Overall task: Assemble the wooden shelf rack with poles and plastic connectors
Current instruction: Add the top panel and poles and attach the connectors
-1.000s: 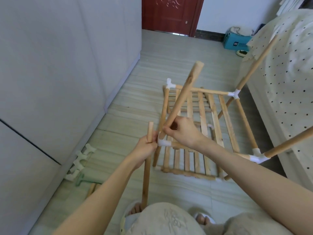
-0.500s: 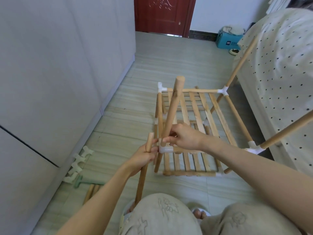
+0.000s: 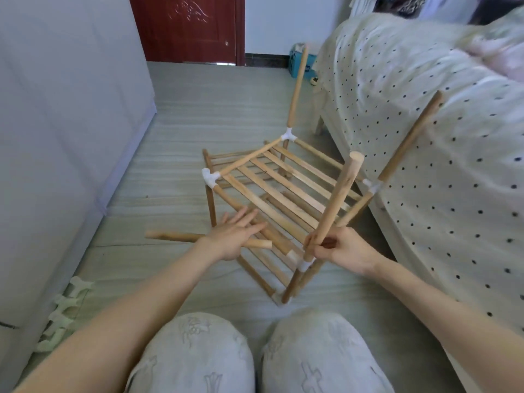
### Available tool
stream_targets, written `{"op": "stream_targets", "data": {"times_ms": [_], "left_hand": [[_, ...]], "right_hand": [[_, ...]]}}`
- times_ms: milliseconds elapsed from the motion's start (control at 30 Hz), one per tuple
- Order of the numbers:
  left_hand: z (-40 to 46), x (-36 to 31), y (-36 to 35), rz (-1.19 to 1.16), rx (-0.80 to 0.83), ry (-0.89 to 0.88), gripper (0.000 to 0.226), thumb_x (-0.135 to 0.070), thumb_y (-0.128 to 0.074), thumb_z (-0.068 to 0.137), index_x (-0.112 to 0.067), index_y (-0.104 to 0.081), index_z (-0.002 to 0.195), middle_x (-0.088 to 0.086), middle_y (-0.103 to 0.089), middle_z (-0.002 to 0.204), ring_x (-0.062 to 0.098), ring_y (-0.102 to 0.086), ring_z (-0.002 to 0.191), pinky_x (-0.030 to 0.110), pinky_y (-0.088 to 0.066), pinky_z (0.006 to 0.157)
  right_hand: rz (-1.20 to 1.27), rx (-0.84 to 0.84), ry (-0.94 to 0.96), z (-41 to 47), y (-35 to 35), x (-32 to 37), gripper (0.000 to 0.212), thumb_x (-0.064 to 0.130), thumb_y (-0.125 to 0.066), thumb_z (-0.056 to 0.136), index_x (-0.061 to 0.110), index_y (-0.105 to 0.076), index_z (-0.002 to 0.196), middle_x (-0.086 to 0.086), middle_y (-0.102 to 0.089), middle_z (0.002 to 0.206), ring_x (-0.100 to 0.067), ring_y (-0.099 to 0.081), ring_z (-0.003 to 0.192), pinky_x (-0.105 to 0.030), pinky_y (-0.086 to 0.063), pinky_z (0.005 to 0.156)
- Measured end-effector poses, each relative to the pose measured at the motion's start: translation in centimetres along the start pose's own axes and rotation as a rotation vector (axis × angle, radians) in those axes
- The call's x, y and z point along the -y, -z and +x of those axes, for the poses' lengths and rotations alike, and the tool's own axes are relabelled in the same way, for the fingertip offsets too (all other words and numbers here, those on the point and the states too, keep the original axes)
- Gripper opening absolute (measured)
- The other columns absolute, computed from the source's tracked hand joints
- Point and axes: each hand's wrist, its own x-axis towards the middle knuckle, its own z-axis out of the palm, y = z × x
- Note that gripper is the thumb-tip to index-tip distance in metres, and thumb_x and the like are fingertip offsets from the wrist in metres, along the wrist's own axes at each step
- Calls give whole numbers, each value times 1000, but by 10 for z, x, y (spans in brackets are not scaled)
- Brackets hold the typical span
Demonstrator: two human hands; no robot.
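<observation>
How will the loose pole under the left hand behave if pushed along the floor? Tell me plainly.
The loose pole is a round wooden dowel lying flat on smooth floor, so it will probably roll sideways. It looks straight and stiff, unlikely to bend. The open left hand above it seems to hold nothing.

The half-built wooden rack stands tilted on the floor, slatted shelf up, white plastic connectors at its corners. Three poles rise from those corners. A loose pole lies flat beside it.
</observation>
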Motion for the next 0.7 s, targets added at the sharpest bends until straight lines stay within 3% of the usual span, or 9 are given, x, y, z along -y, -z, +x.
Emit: {"op": "stream_targets", "data": {"times_ms": [100, 267, 367, 533, 600, 700], "left_hand": [[15, -8, -7, 29, -30, 20, 96, 17, -41, 76, -38, -8, 148, -1, 7, 158, 21, 16, 144, 48, 8, 114], [15, -16, -20, 1, -121, 64, 80, 8, -44, 78, -37, -24, 142, -2, -14, 153, 22, 6, 145, 57, 14, 108], [7, -18, -26, 57, -172, 41, 77, -2, -50, 77, -37, -25, 141, 0, -27, 143, 23, -10, 140, 57, 15, 108], [-11, -16, -38, 28, -175, 4, 85, -8, -47, 79, -49, -9, 144, -2, -36, 129, 22, -29, 124, 44, -12, 111], [-20, -16, -47, 13, -205, 14, 86, -8, -43, 81, -50, -3, 144, -3, -40, 121, 20, -34, 117, 38, -20, 102], [-30, -17, -54, -19, -250, 76, 85, -9, -41, 83, -52, 1, 143, -4, -39, 113, 18, -34, 111, 34, -24, 86]], "right_hand": [[8, -118, -32, -14, 3, -15, 32, 35, -56, 90, 6, -69, 87, -9, -70, 82, -22, -67, 76, -37, -55, 74], [-4, -94, -28, -17, 8, -22, 19, 35, -55, 92, 17, -63, 95, -2, -69, 86, -13, -66, 80, -37, -55, 79], [-15, -100, -68, -17, 15, -29, 18, 32, -54, 93, 16, -62, 96, -1, -69, 89, -10, -65, 83, -36, -54, 83], [181, -133, -181, -12, 27, -35, 16, 16, -49, 95, 7, -63, 96, -2, -69, 96, -14, -64, 93, -36, -50, 91], [340, -281, -183, -4, 25, -27, 13, 10, -51, 92, 13, -61, 84, -4, -70, 90, -14, -65, 88, -26, -51, 80], [531, -612, -133, 13, 16, -12, 29, 20, -54, 93, 12, -52, 65, 1, -61, 63, -6, -57, 61, -16, -46, 61]]}}
